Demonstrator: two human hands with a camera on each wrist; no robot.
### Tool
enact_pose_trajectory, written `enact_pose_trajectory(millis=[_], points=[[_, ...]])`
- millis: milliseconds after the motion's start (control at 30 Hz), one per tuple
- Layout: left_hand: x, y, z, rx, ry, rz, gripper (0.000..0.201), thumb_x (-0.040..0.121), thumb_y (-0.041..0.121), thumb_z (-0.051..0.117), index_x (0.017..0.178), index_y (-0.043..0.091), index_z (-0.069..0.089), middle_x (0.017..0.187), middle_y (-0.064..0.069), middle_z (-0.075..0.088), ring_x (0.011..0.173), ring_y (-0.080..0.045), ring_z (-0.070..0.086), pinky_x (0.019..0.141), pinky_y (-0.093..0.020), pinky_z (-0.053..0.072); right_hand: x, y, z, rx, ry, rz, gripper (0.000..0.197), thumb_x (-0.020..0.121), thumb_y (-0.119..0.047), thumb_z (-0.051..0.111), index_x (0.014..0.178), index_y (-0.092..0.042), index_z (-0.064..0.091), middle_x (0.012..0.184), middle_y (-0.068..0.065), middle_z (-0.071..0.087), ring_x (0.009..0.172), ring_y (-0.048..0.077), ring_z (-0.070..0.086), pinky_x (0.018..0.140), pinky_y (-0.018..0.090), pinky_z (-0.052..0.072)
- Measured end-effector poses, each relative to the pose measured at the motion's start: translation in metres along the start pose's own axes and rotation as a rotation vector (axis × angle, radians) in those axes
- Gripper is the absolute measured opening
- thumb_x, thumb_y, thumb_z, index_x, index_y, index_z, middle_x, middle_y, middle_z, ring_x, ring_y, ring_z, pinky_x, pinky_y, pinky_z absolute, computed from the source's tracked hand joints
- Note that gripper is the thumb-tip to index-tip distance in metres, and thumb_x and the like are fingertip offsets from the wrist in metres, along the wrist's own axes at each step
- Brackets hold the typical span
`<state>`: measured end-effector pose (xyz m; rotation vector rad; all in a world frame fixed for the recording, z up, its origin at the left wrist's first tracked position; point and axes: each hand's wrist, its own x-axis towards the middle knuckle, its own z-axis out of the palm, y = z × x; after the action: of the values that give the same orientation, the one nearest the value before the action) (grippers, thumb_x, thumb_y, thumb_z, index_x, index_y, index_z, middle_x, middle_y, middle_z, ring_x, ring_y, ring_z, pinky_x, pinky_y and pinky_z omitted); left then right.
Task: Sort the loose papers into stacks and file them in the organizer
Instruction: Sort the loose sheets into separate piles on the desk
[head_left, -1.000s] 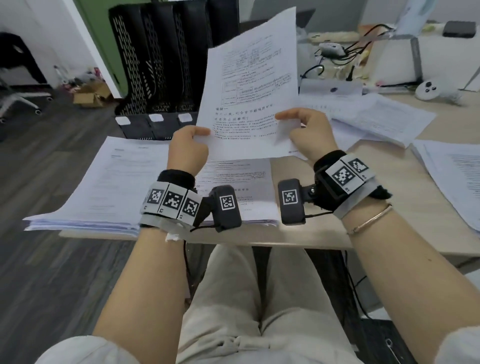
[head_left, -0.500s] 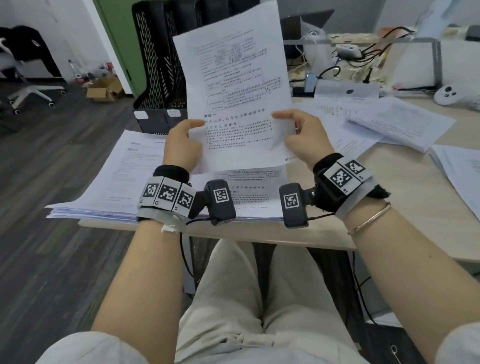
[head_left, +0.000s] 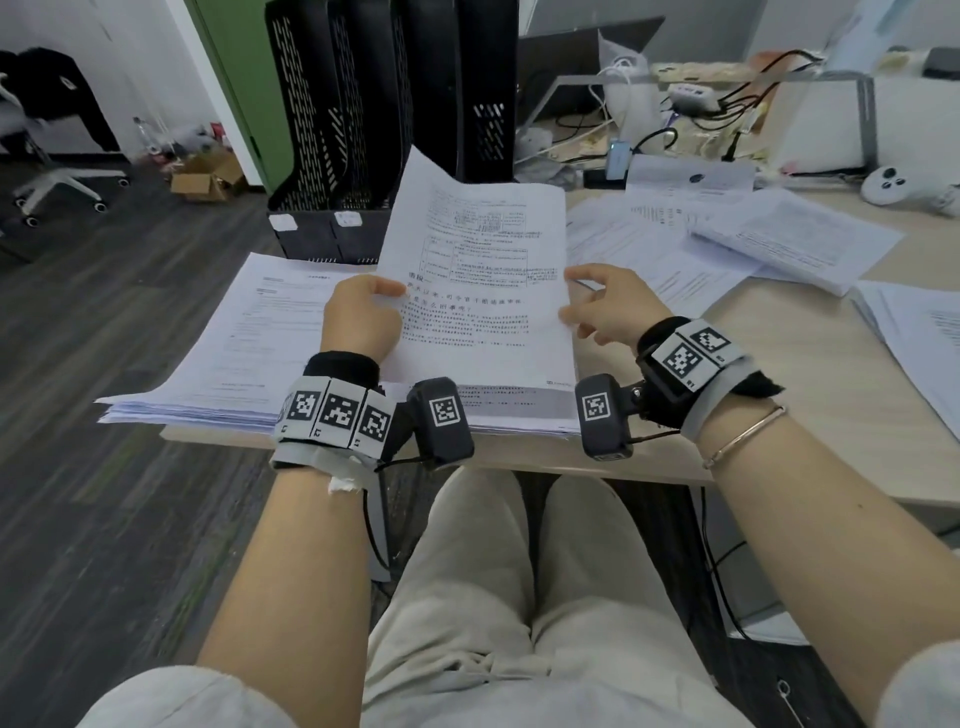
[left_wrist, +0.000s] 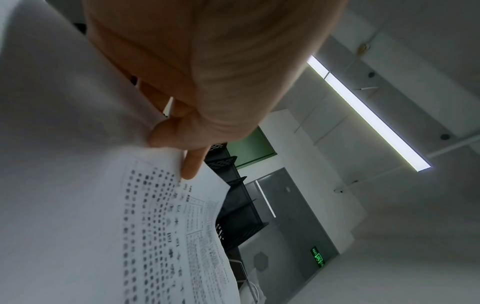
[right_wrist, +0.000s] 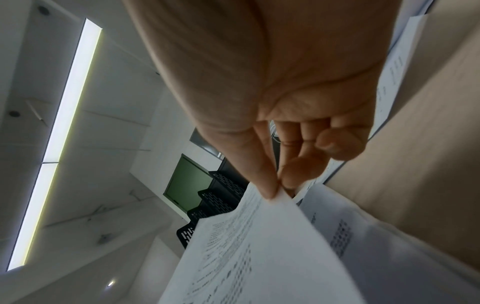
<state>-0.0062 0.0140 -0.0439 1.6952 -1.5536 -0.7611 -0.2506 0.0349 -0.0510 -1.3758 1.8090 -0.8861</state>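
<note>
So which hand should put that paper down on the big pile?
Probably the left. The left hand grips the sheet on the side nearest the big stack, which lies just under it. The right hand only pinches the far edge and would have to cross over.

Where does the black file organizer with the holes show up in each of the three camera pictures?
Head: black organizer top centre, standing behind the held sheet.
Left wrist: organizer at centre, right of the sheet's edge.
Right wrist: organizer at centre, above the sheet.
Shared landmark: green panel beside it.

Matt white paper sheet (head_left: 483, 291); perforated black organizer (head_left: 384, 98); smooth wood-look desk (head_left: 810, 374).
</note>
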Motion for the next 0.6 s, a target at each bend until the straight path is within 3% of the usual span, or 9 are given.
enact_pose_trajectory(millis=[133,267,333,433,600], points=[[0.003,0.001,0.0,0.087,-0.028,-0.02,0.041,0.085,-0.002,0.048,0.119,0.017,0.06,0.133,-0.007,0.052,0.118,-0.029,0.052,0.099,-0.039,0.044,-0.006,0.001,0.001,-0.015,-0.075,0.073,0.055,0.087,-0.006,0.064,0.137,-0.011,0.044,0.076,0.004,0.061,0.06,0.011,0.058,0.054,0.02,0.047],[0.002,0.012,0.005,0.078,-0.039,-0.017,0.034,0.083,0.01,0.059,0.112,0.028,0.06,0.129,-0.004,0.054,0.11,-0.032,0.055,0.094,-0.047,0.047,-0.018,0.007,0.003,-0.009,-0.119,0.133,0.048,0.085,-0.003,0.064,0.13,-0.008,0.049,0.073,0.006,0.061,0.059,0.012,0.057,0.058,0.022,0.049],[0.001,0.019,0.013,0.06,-0.077,0.015,0.032,0.086,0.014,0.06,0.116,0.026,0.059,0.131,-0.003,0.053,0.112,-0.028,0.054,0.09,-0.038,0.047,-0.022,0.009,0.002,0.015,-0.158,0.16,0.044,0.085,-0.002,0.064,0.126,-0.007,0.05,0.076,0.007,0.061,0.056,0.012,0.056,0.057,0.023,0.047],[-0.001,0.033,0.025,0.047,-0.13,0.108,0.033,0.089,0.016,0.059,0.122,0.019,0.058,0.135,0.001,0.049,0.113,-0.013,0.049,0.082,-0.022,0.035,-0.025,0.013,-0.007,0.028,-0.139,0.173,0.035,0.087,-0.008,0.065,0.121,-0.008,0.055,0.087,0.008,0.062,0.053,0.011,0.054,0.053,0.022,0.043],[-0.003,0.063,0.042,-0.005,-0.218,0.211,0.034,0.091,0.014,0.057,0.125,0.013,0.058,0.131,0.0,0.054,0.122,-0.012,0.048,0.089,-0.019,0.033,-0.019,0.022,-0.043,-0.101,0.051,0.075,0.027,0.085,-0.019,0.067,0.111,-0.012,0.064,0.106,0.004,0.064,0.066,0.009,0.056,0.054,0.02,0.041]])
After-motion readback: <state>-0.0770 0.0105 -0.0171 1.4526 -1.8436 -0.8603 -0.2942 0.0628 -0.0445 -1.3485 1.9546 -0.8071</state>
